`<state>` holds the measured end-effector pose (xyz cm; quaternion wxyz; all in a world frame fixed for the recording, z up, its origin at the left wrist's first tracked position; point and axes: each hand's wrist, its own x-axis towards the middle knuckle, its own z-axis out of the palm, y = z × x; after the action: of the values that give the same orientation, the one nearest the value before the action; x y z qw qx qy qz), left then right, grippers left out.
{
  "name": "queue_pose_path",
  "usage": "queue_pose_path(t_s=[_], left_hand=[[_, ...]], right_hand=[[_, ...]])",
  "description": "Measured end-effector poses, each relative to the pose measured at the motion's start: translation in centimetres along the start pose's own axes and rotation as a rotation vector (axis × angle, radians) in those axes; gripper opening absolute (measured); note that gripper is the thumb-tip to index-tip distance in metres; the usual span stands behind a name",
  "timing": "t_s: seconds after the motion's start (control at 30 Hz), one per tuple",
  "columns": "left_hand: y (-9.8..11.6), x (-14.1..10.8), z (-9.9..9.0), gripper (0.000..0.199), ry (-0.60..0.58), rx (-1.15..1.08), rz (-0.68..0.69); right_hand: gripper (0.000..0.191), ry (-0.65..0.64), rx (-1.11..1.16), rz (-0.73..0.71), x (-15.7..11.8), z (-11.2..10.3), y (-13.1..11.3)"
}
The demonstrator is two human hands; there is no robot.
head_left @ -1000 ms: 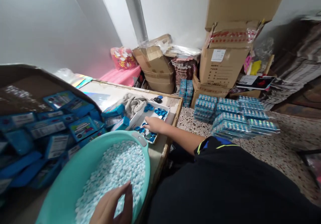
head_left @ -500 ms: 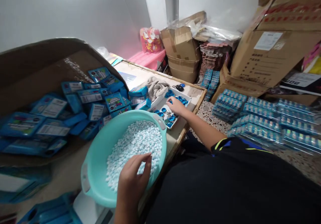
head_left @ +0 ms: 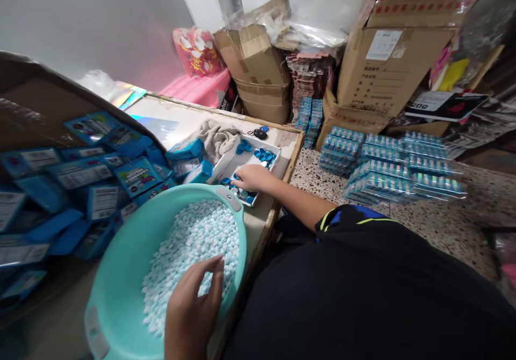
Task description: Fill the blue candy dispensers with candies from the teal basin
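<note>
Over the teal basin [head_left: 116, 236], my left hand [head_left: 193, 301] is curled, thumb and forefinger tips pinched together. Whatever is between them is too small to make out. White and pale-blue tablets [head_left: 193, 236] cover the basin's bottom just beneath it. My right hand [head_left: 253, 178] reaches down into a shallow white tray [head_left: 229, 161], its fingers bunched at the near end among round blue caps [head_left: 226, 180]. Whether its fingertips grip a cap is hidden. More blue caps [head_left: 264, 155] lie at the tray's far end.
At left, a large carton [head_left: 40, 91] holds many blue printed boxes [head_left: 137, 176]. A grey cloth [head_left: 217, 137] and dark key fob [head_left: 260, 132] lie behind the tray. Wrapped stacks of blue packs [head_left: 379, 174] stand on the speckled floor, near big cardboard boxes [head_left: 395, 70].
The view has swung right, so the basin and tray sit further left. My right hand has moved toward the tray's near end, over the caps there. My left hand stays pinched above the tablets.
</note>
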<state>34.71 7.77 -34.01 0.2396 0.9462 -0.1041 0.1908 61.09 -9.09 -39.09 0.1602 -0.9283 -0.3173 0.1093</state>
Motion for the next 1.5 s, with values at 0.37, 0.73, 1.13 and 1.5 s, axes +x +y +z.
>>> queue_pose_path(t_s=[0.37,0.73,1.13,1.5], left_hand=[[0.5,0.6,0.1,0.012,-0.018,-0.046,-0.004],[0.5,0.7,0.0,0.012,-0.031,-0.038,-0.005],[0.0,0.7,-0.1,0.016,-0.101,-0.077,-0.074],[0.3,0.7,-0.2,0.016,-0.083,-0.080,-0.078]], right_hand=[[0.050,0.008,-0.061,-0.085,-0.4,-0.6,-0.2],[0.039,-0.010,-0.061,-0.293,-0.2,-0.3,0.2],[0.031,-0.005,0.000,-0.276,-0.6,-0.2,0.4],[0.035,-0.033,0.047,-0.249,-0.6,-1.0,0.2]])
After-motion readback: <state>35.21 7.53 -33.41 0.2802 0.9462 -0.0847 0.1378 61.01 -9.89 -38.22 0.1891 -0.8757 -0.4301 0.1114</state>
